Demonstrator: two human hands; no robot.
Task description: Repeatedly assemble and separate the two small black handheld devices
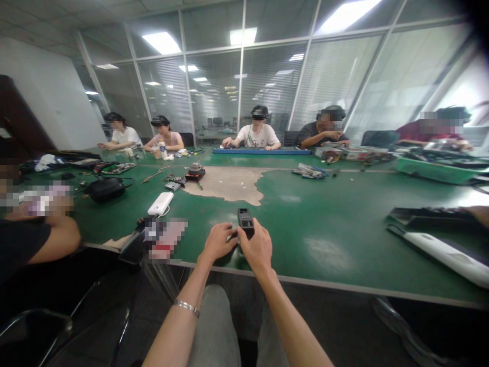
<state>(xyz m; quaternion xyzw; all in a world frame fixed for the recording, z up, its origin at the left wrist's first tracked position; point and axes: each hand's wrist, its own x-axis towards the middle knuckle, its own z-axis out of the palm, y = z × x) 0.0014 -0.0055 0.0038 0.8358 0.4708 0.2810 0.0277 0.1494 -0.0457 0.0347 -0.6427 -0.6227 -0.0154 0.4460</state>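
Observation:
A small black boxy device (pixel 245 219) with a recessed top stands at the table's near edge, in front of me. My right hand (pixel 257 247) is closed around its right and near sides, with the thumb along the near left. Beside it on the left is my left hand (pixel 220 240), its fingers bent and drawn together in a pinch close to the device's lower left side. Whatever lies between those fingertips is hidden, and I cannot tell whether they touch the device. The device's lower part is covered by my right hand.
On the green table (pixel 290 224), a white power bank (pixel 160 204) and a black pouch (pixel 106 188) lie to the left. A brown bare patch (pixel 225 183) holds small parts. Right are a long white casing (pixel 446 252) and a green basket (pixel 439 171). Several people sit around.

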